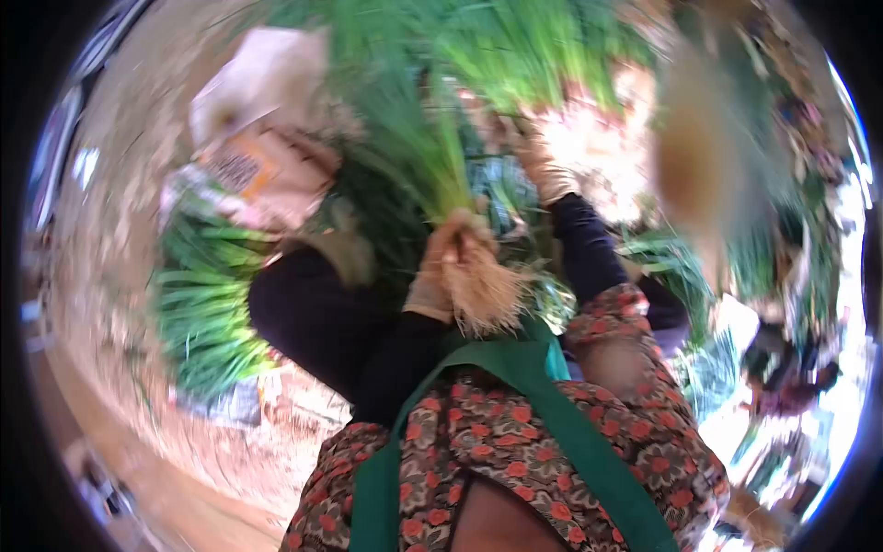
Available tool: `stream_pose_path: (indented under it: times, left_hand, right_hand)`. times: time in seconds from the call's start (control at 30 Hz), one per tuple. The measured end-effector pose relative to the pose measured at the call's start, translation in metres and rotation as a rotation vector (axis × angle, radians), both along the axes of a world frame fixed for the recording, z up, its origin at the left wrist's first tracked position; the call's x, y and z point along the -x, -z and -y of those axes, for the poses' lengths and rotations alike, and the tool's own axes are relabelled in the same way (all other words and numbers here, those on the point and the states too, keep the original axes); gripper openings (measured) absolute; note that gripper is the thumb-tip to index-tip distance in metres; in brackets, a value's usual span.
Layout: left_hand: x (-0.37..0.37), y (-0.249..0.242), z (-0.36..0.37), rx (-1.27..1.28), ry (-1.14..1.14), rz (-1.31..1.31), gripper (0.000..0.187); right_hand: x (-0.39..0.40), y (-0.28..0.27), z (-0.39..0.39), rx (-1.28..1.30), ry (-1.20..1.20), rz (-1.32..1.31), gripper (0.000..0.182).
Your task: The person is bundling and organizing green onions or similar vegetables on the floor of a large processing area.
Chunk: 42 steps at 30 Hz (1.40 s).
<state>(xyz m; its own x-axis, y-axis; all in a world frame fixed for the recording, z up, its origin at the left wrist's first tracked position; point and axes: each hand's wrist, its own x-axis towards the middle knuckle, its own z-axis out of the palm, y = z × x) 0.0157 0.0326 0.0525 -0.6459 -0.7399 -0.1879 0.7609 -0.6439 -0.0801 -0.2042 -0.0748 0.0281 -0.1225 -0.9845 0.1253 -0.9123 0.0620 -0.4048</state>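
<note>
My left hand [437, 267], in a pale glove, is closed round a bunch of spring onions [446, 175] in front of my lap. Their pale, stringy roots [487, 285] hang out toward me, while the green leaves fan away from the fist. Farther forward and to the right, my right hand [544, 161], also gloved, reaches to the near edge of a large pile of spring onions [524, 55]. Blur and glare hide its fingers, so I cannot make out whether they grip any stalks.
More spring onions [212, 294] lie in a stack on the ground by my left knee. A torn printed sack [267, 170] sits beyond them. Loose greens [676, 262] lie by my right knee. A blurred smudge [694, 166] covers part of the right side.
</note>
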Motion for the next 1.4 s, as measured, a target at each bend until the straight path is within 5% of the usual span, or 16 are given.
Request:
stream_pose_path:
  times: [0.1, 0.17, 0.27, 0.37, 0.5, 0.6, 0.63, 0.67, 0.7, 0.77, 0.83, 0.87, 0.97, 1.03, 1.1, 1.4]
  left_hand:
    - [-0.001, 0.015, 0.0, 0.079, -0.05, 0.2, 0.038]
    - [-0.004, 0.04, 0.011, 0.109, -0.032, 0.273, 0.034]
    - [-0.002, 0.06, 0.011, 0.157, 0.015, 0.35, 0.029]
    - [0.015, 0.048, 0.011, 0.006, -0.029, 0.321, 0.025]
    - [0.019, 0.053, 0.002, -0.008, 0.03, 0.33, 0.024]
    - [0.04, 0.118, -0.005, 0.132, 0.129, 0.316, 0.022]
    - [0.031, 0.092, -0.035, 0.272, -0.311, 0.417, 0.021]
    - [0.021, 0.127, -0.01, 0.033, 0.094, -0.027, 0.023]
    - [0.0, 0.049, -0.013, -0.024, -0.01, 0.109, 0.026]
    - [-0.005, 0.031, 0.007, 0.212, -0.079, -0.22, 0.025]
    - [0.005, -0.001, 0.002, 0.141, -0.108, -0.318, 0.029]
    - [0.005, -0.011, 0.003, 0.118, -0.096, -0.394, 0.031]
    - [-0.001, -0.02, 0.009, 0.012, 0.012, -0.391, 0.037]
    - [-0.006, -0.019, 0.004, 0.042, 0.086, -0.283, 0.042]
    - [0.0, 0.002, 0.006, 0.021, 0.099, -0.223, 0.039]
    - [0.009, 0.066, 0.016, 0.153, -0.002, 0.528, 0.021]
  right_hand:
    - [0.034, 0.085, 0.005, -0.063, -0.232, 0.828, 0.024]
    - [0.0, 0.017, -0.014, -0.018, -0.18, 0.094, 0.019]
    - [-0.041, -0.033, -0.115, -0.222, -0.36, -0.037, 0.023]
    - [-0.031, -0.023, -0.138, -0.653, -0.52, 0.564, 0.031]
    - [-0.078, -0.081, -0.113, -0.56, -0.066, 1.108, 0.026]
    - [-0.051, -0.06, -0.099, -0.415, -0.234, 0.596, 0.034]
    - [-0.043, -0.047, -0.104, -0.336, -0.32, 0.315, 0.04]
    - [-0.044, -0.033, -0.11, -0.226, -0.393, 0.092, 0.046]
    - [-0.049, -0.018, -0.115, -0.099, -0.439, -0.046, 0.054]
    - [-0.055, 0.01, -0.106, 0.101, -0.561, 0.114, 0.057]
    - [-0.037, 0.044, -0.092, -0.607, -0.205, 0.509, 0.04]
    - [-0.024, 0.052, -0.075, -0.694, -0.335, 0.292, 0.032]
    - [0.013, 0.058, -0.025, 0.289, -0.511, 0.123, 0.027]
    - [0.004, -0.015, 0.007, 0.103, 0.098, 0.166, 0.028]
    - [0.023, -0.018, 0.025, -0.067, 0.132, -0.226, 0.025]
    - [-0.006, 0.0, -0.094, -0.226, -0.643, 0.241, 0.03]
